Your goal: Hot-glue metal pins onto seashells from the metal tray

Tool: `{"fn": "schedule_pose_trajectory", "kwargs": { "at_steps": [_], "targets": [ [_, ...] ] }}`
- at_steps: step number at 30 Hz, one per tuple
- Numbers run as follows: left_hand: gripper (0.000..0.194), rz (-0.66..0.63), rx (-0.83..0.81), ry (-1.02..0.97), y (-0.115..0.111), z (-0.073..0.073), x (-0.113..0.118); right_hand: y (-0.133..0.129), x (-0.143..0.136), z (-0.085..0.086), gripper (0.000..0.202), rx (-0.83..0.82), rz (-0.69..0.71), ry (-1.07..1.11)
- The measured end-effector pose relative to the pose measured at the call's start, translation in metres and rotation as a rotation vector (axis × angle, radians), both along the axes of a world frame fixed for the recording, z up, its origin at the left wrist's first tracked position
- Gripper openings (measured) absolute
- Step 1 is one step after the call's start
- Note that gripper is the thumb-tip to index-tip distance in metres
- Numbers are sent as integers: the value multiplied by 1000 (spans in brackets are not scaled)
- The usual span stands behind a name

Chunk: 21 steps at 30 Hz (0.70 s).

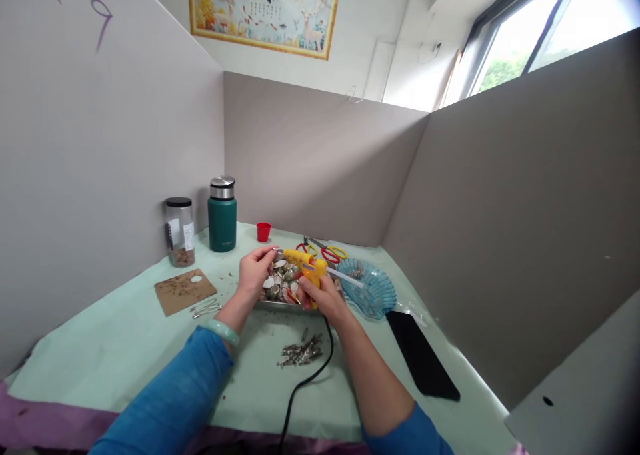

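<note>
The fingers of the right hand (323,296) are wrapped around the handle of a yellow glue gun (301,262). They are closed tight on it. The gun points over to the left hand (257,270), and a white glue stick (345,278) pokes out of its back end. The fingers of the left hand are pinched together right by the gun's tip. I can't tell from here if they have something tiny between them. A pale green bangle (223,333) is on the left wrist.

Under both hands is a metal tray (285,306) full of shells (281,283). On the near side of the fingers, a pile of little metal clips (301,352) lies on the pale green surface (125,352). A black cord (307,380) bends past the clips, on the right.

To the right of the right fingers is a blue see-through plate (381,298) with small bits on it. A flat black thing (423,356) lies nearer than the plate. Past the fingers are scissors (331,255) with red and yellow handles, and a little red cup (263,232).

To the left of the left fingers is a brown card (173,296) with a white round spot. Behind the card stand a jar (180,234) with a black lid and a green bottle (222,223).
</note>
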<state>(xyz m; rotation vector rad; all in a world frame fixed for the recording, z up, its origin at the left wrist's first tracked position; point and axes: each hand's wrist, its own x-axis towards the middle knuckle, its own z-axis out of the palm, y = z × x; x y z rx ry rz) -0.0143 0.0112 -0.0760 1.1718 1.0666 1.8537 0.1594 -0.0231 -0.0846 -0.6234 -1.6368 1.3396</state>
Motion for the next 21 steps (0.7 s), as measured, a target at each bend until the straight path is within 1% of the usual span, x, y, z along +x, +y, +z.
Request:
{"fn": "schedule_pose_trajectory", "kwargs": {
  "at_steps": [10, 21],
  "targets": [
    [28, 37, 23, 63, 2, -3, -2, 0, 0, 1, 43, -1, 3, -2],
    [28, 42, 22, 46, 2, -3, -1, 2, 1, -1, 45, -2, -19, -31]
  ]
}}
